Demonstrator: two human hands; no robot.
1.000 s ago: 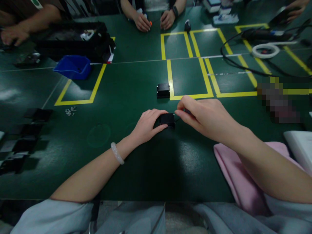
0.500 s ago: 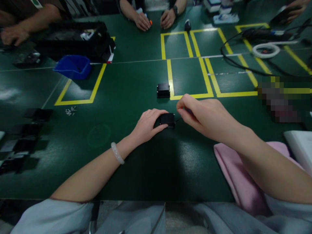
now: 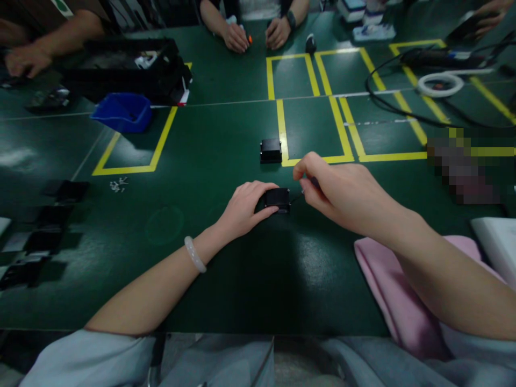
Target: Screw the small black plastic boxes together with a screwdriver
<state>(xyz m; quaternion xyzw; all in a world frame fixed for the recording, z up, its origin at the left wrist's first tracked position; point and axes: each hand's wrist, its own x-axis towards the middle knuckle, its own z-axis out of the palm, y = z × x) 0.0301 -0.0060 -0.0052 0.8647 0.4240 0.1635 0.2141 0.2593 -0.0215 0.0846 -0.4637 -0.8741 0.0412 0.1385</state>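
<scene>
My left hand (image 3: pixel 249 208) is closed on a small black box (image 3: pixel 278 199), thumb along its near side and fingers over its far side, holding it against the green table. At the box's right end, the tip of a thin dark rod-like tool (image 3: pixel 297 198) meets a corner or lies very close to it. My right hand (image 3: pixel 342 185) pinches the tool's other end; the fingers hide the rest, so its exact kind does not show. A second, similar black box (image 3: pixel 270 150) stands just beyond, beside a yellow tape line.
Small silvery screws (image 3: pixel 117 185) lie to the left, below a blue bin (image 3: pixel 123 112). Several black parts (image 3: pixel 44 231) line the left side. A pink cloth (image 3: pixel 387 269) lies under my right forearm. Across the table, a person's hands (image 3: pixel 236 37) rest near a black housing (image 3: pixel 121 70).
My right hand's fingers have shifted slightly and parted a little around the tool, showing more of its shaft. My left hand and the box stay in place.
</scene>
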